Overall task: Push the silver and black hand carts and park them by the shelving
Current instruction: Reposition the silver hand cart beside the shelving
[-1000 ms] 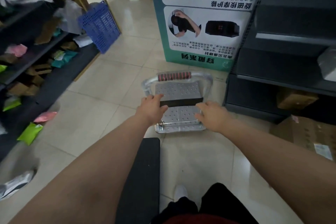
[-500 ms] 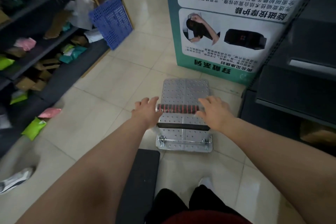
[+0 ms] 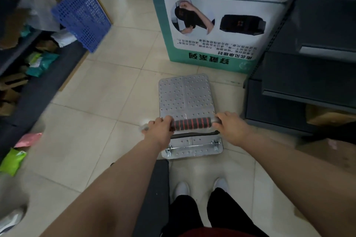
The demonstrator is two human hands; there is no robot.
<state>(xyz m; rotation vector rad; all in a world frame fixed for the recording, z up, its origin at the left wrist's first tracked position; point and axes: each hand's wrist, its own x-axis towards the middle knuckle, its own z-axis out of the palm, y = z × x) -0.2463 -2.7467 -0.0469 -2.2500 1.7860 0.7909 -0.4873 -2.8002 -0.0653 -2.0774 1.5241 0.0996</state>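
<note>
The silver hand cart [image 3: 186, 98] stands flat on the tiled floor, its perforated metal deck pointing away from the person, its far edge near the foot of a green and white printed display box [image 3: 217, 15] and its right side just beside the base of dark shelving [image 3: 289, 102]. Its handle is raised over the near end of the deck, a bar wrapped in a black grip with red rings [image 3: 192, 124], with a metal hinge rod [image 3: 192, 146] across the deck below it. The black hand cart [image 3: 154, 194] shows only as a dark flat slab close behind the silver one, probably its deck, mostly hidden by the forearm
</note>
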